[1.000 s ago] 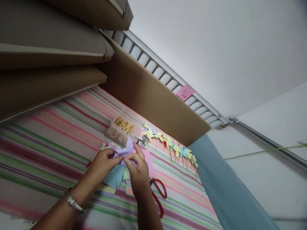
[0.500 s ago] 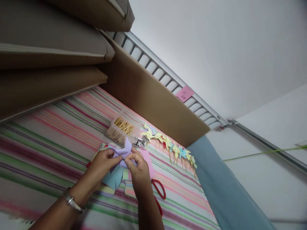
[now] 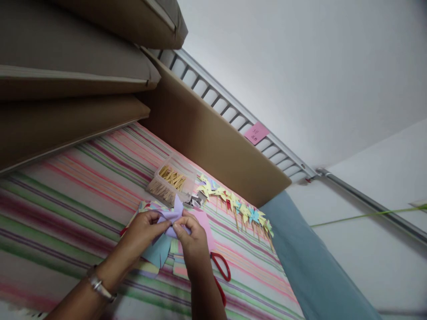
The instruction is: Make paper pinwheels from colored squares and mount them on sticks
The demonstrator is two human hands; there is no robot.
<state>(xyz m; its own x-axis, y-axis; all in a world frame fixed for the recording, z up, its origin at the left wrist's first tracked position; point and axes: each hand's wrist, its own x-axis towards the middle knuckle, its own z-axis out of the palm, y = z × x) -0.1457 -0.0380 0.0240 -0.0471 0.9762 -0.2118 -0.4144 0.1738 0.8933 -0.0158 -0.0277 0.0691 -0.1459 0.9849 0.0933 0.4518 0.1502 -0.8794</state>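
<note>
A purple paper pinwheel (image 3: pixel 178 208) with folded blades is held between both hands above a striped cloth. My left hand (image 3: pixel 148 229) pinches it from the left, thumb and fingers closed. My right hand (image 3: pixel 191 233) grips its right side, the thumb pressed near the centre; whatever small part may lie under that thumb is hidden. Below the hands lie a slit blue paper square (image 3: pixel 156 252) and a pink paper sheet (image 3: pixel 204 221). Red-handled scissors (image 3: pixel 220 266) lie beside my right wrist, partly covered by the arm.
A clear plastic box (image 3: pixel 171 178) of short wooden sticks stands beyond the hands. Several finished paper pinwheels on sticks (image 3: pixel 245 211) lie in a row along a brown board (image 3: pixel 213 138). Stacked cushions (image 3: pixel 76 75) rise at the left. A pink note (image 3: pixel 256 133) hangs on the metal rail.
Both hands stay on the purple pinwheel with only slight finger movement. The right thumb has shifted a little closer to its centre. Everything else lies as before.
</note>
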